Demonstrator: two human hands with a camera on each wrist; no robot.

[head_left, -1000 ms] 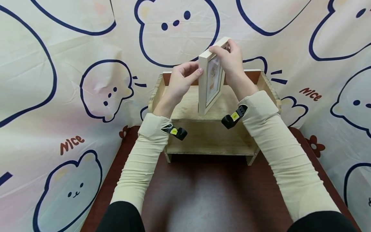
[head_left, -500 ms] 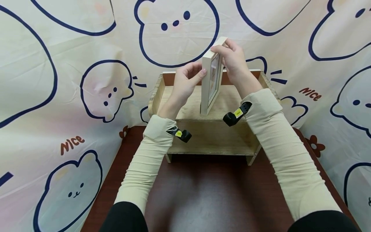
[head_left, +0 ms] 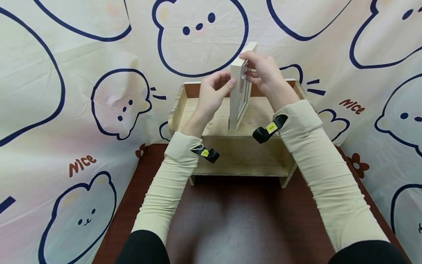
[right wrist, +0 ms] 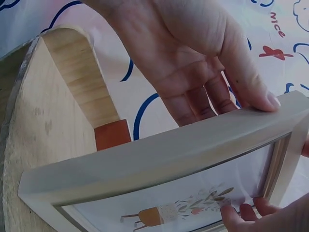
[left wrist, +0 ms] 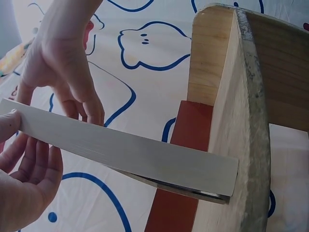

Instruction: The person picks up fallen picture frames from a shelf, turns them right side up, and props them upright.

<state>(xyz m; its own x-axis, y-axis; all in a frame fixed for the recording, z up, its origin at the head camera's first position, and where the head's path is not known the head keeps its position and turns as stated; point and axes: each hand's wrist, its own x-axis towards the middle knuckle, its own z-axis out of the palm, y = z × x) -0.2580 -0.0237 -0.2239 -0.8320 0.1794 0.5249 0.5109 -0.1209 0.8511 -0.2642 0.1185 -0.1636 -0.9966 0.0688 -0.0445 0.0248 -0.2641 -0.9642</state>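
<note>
A cream picture frame [head_left: 233,99] stands upright on the upper board of a small wooden shelf [head_left: 267,113], nearly edge-on in the head view. My left hand [head_left: 211,91] pinches its near side edge, thumb on the edge and fingers behind. At the top corner, my right hand [head_left: 266,73] holds the frame with the thumb at the top and bent fingers over the glass. The right wrist view shows the print [right wrist: 149,216] under the glass, with an orange shape and leaves, and right fingertips [right wrist: 246,212] against it. A dark strip [left wrist: 183,191] shows along the frame's back.
The shelf has raised side panels [head_left: 177,110], a reddish-brown back strip [head_left: 192,90] and a lower board [head_left: 244,161]. It stands on a dark brown table [head_left: 230,220]. A cloth printed with bears [head_left: 122,102] hangs behind and at the sides.
The frame has shifted slightly right and turned more edge-on, my left hand following. My right fingers have come from the frame's top and back round to the glass side.
</note>
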